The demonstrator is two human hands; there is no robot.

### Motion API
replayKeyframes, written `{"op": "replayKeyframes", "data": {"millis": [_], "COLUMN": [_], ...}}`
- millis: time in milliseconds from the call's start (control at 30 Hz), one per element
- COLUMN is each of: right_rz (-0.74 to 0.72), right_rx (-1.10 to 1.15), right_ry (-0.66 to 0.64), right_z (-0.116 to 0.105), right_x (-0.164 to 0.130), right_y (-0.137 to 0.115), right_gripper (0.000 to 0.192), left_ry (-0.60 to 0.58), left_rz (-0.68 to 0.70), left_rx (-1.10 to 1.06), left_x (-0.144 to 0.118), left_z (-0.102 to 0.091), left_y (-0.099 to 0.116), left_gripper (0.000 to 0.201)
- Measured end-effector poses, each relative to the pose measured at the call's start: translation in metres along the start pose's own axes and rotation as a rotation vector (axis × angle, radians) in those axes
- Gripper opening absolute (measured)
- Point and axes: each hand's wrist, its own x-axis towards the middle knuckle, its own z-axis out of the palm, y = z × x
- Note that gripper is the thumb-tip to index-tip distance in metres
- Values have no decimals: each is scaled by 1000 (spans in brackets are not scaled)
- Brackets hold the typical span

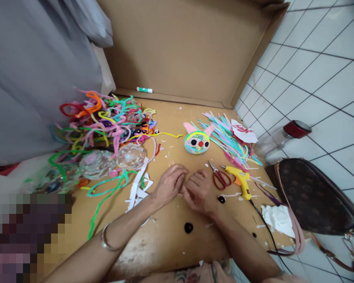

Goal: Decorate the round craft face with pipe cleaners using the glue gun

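A light brown table with white scraps scattered over it stands in a corner. A tall cardboard panel rises along the far edge, white tiles with dark joints line the right side, and grey cloth hangs at the far left. On the left, a heap of coloured fuzzy stems spreads behind 2 clear rounded pieces, with white paper strips nearer. At the right edge sit a clear bottle with a red cap and a brown patterned bag.

The left hand and right hand meet mid-table, fingers curled inward; whether they pinch anything between them I cannot tell (the knuckles hide it). The decorated ball, with 2 pink ears, 2 black eyes and a red nose, lies beyond both hands and slightly right, apart from them. Right of the right hand are red-handled scissors and a yellow glue gun; 1 black disc lies just beside that wrist, another nearer, between the forearms.
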Motion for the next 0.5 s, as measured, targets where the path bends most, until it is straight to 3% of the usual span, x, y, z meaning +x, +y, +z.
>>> {"op": "replayKeyframes", "data": {"millis": [133,200,300,333,400,467,500], "right_rz": [183,431,698,751,840,927,934], "right_rx": [-168,-174,-188,-271,-493,-655,-665], "right_ry": [175,305,308,234,-45,-397,-453], "right_z": [-41,-70,-102,-107,-105,-92,-84], "right_x": [20,40,76,86,101,107,107], "right_y": [42,83,154,174,207,227,233], "right_gripper": [28,26,26,25,28,34,35], "left_ry": [-10,-11,-20,-21,-22,-23,-20], "left_rz": [8,13,23,32,63,101,118], "left_rx": [18,23,18,22,39,62,71], "left_x": [-1,-1,-3,-3,-3,-4,-4], "left_z": [-1,1,3,4,5,5,5], "left_y": [0,-1,0,1,3,4,4], "left_gripper": [23,23,24,24,24,24,23]}}
